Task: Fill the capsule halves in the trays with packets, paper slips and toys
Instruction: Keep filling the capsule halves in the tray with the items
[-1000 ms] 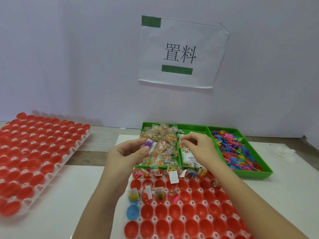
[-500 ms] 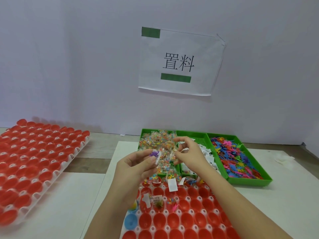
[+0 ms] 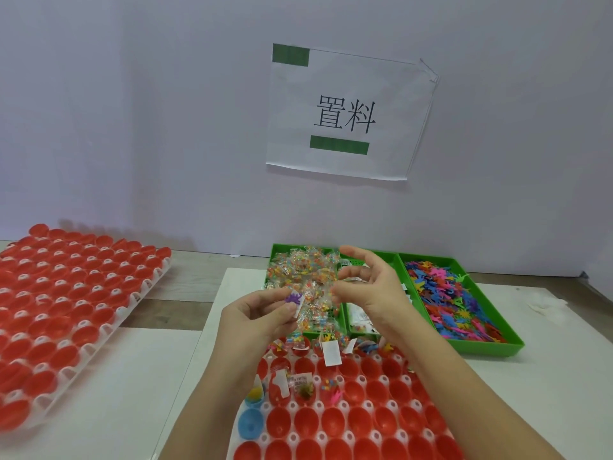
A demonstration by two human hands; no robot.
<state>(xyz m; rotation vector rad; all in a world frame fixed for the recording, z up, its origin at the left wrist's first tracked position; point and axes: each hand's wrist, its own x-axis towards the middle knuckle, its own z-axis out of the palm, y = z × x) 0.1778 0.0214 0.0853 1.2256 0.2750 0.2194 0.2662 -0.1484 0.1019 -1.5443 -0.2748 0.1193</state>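
Pinching a purple toy [image 3: 294, 297] and a white paper slip [image 3: 296, 310] between thumb and fingers, the left hand [image 3: 255, 315] hovers above the red capsule halves [image 3: 365, 423] on the desk [image 3: 109, 403]. The right hand [image 3: 371, 293] curls beside the packets [image 3: 308, 277] in the green tray [image 3: 464, 347]. I cannot tell whether its fingers grasp one.
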